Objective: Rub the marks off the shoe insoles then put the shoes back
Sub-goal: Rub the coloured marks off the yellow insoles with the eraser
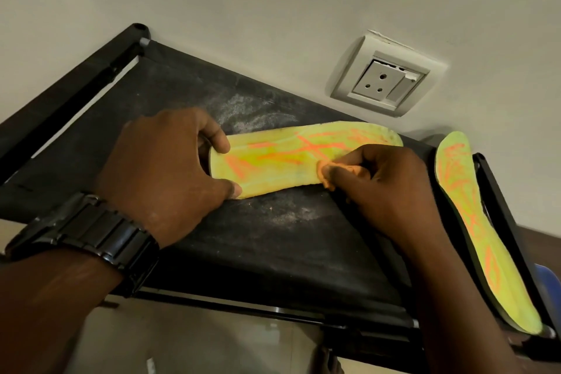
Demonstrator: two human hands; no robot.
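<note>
Rubbing step: our left grip (170, 167) clamps insole (285, 171) at 9 o'clock end; right grip (379, 188) pinches stained wad (329, 168) mid-sole. Orange marks (306, 146) plentiful; next we need firm strokes.

Orange-marked yellow insole (282, 165) lies flat, second insole (469, 215) beside.

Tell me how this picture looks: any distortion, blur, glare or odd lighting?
Head view: dim, warm light; wide-angle bending tilts the socket and shelf; the right hand and its cloth look slightly soft on the insole; no strong glare.
</note>
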